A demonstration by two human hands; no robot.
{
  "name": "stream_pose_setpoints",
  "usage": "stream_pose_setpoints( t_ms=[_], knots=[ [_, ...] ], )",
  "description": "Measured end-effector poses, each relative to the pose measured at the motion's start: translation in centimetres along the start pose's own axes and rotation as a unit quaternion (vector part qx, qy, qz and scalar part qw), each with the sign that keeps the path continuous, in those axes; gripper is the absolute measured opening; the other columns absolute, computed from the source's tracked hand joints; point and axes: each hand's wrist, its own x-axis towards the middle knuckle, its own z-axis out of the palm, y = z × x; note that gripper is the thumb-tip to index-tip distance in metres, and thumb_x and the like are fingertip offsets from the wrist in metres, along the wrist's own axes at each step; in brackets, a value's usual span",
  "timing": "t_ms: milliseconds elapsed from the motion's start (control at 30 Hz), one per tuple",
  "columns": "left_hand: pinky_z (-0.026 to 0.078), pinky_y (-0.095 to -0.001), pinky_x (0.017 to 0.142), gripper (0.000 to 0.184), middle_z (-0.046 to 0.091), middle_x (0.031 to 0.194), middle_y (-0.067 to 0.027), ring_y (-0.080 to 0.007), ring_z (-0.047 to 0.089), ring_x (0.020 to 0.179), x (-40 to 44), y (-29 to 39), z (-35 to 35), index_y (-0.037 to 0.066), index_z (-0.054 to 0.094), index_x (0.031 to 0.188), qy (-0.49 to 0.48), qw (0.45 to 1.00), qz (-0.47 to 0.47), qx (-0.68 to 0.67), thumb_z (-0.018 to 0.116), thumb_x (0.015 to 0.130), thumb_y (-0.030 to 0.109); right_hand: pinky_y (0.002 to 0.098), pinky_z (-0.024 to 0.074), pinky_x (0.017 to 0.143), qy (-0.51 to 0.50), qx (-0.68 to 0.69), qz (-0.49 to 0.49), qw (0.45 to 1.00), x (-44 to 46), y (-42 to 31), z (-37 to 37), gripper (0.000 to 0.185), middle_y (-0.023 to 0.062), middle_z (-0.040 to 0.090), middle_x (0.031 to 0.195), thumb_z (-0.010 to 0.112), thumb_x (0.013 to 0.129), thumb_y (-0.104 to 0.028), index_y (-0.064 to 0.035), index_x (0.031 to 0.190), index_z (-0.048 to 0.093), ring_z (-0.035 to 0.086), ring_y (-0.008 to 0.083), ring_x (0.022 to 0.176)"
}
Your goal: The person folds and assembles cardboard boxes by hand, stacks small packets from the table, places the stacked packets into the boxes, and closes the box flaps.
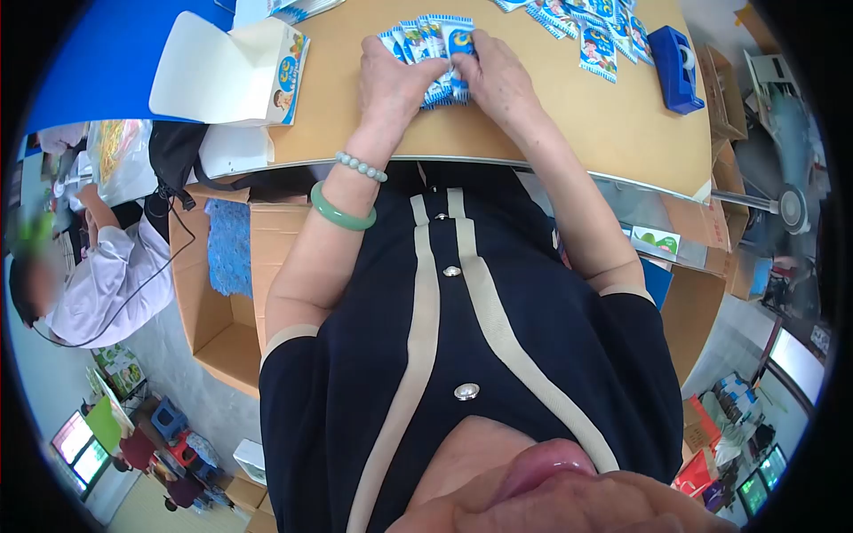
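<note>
Between my two hands is a row of small blue and white printed sachets [416,43], standing side by side over the tan tabletop. My left hand [391,80] grips the row from its left side, thumb across the front. On the right, my right hand [494,78] pinches the end sachet [459,44] against the others. An open white carton [222,75] with a matching blue print lies to the left of my left hand, lid folded back. More loose sachets [597,44] are spread at the upper right.
A blue tape dispenser [675,71] stands at the table's right edge. Cardboard boxes [218,329] sit below the table on both sides. A person in a light top [115,275] is at the far left, near a bag of rubber bands [120,155].
</note>
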Motion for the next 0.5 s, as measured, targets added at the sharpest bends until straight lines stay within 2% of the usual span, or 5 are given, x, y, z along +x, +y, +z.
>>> stream_pose_setpoints(
  t_ms=[100, 167, 300, 400, 500],
  knots=[
    [0.057, -0.0379, 0.08, 0.076, 0.065, 0.108, -0.0209, -0.0304, 0.069, 0.096, -0.1, 0.1, 0.1, -0.009, 0.046, 0.117, 0.018, 0.999, 0.007, 0.032, 0.086, 0.065, 0.03, 0.0451, 0.0432, 0.1, 0.042, -0.031, 0.043, 0.998, 1.2, -0.5, 0.8, 0.056, 0.0234, 0.062, 0.117, 0.052, 0.097, -0.042, 0.0, 0.134, 0.051, 0.056, 0.0405, 0.116],
    [0.057, -0.0369, 0.08, 0.074, 0.065, 0.108, -0.02, -0.029, 0.069, 0.095, -0.1, 0.3, -0.3, -0.008, 0.047, 0.117, 0.021, 0.998, 0.012, 0.052, 0.086, 0.066, 0.03, 0.0458, 0.0428, 0.1, -0.025, -0.006, 0.075, 0.997, 2.0, -1.4, 0.5, 0.058, 0.0232, 0.061, 0.12, 0.049, 0.097, -0.045, 0.0001, 0.133, 0.051, 0.055, 0.041, 0.117],
    [0.058, -0.0333, 0.079, 0.062, 0.066, 0.112, -0.0168, -0.0227, 0.069, 0.094, 0.2, 0.3, -2.4, -0.006, 0.049, 0.12, -0.112, 0.974, -0.029, -0.196, 0.082, 0.077, 0.024, 0.0467, 0.0434, 0.098, -0.065, 0.022, 0.082, 0.994, 2.3, -1.2, 0.3, 0.059, 0.0241, 0.062, 0.12, 0.047, 0.098, -0.047, 0.0011, 0.131, 0.052, 0.056, 0.0419, 0.115],
    [0.058, -0.0313, 0.08, 0.049, 0.068, 0.111, -0.0129, -0.0179, 0.069, 0.092, 1.1, -0.6, -5.3, -0.005, 0.053, 0.12, -0.287, 0.863, -0.102, -0.402, 0.077, 0.085, 0.02, 0.046, 0.0449, 0.096, -0.052, -0.001, 0.059, 0.997, 2.3, -0.4, 0.8, 0.059, 0.025, 0.063, 0.117, 0.048, 0.097, -0.047, 0.002, 0.13, 0.052, 0.058, 0.0416, 0.111],
    [0.057, -0.0305, 0.078, 0.046, 0.069, 0.11, -0.0121, -0.0164, 0.07, 0.092, 0.3, -1.7, -4.8, -0.006, 0.056, 0.118, -0.227, 0.901, -0.064, -0.364, 0.076, 0.086, 0.02, 0.0439, 0.0473, 0.092, -0.019, -0.069, 0.023, 0.997, 2.2, 0.1, 1.3, 0.06, 0.0258, 0.065, 0.113, 0.049, 0.097, -0.047, 0.003, 0.129, 0.052, 0.061, 0.0404, 0.106]
  ],
)
